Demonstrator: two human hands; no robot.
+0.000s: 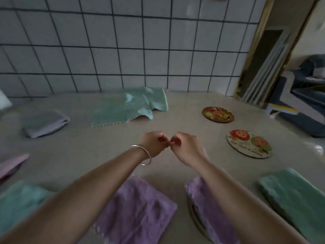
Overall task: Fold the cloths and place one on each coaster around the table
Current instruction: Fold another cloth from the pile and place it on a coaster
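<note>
My left hand [153, 144] and my right hand [184, 146] meet above the middle of the table, fingers curled and fingertips touching each other; neither holds a cloth. An unfolded green cloth [126, 107] lies at the back by the wall. Two round picture coasters lie bare on the right, the far coaster [218, 114] and the near coaster [249, 143]. Folded cloths lie around the front: a purple cloth [139, 210], a second purple cloth [207, 206] over a coaster rim [194, 217], a green cloth [295, 194] at right, and a teal cloth [19, 203] at left.
A folded grey cloth [44, 123] sits at the back left and a pink cloth [12, 164] at the left edge. A tiled wall [123, 50] bounds the table behind. The table's right edge [288, 131] drops to a doorway and floor.
</note>
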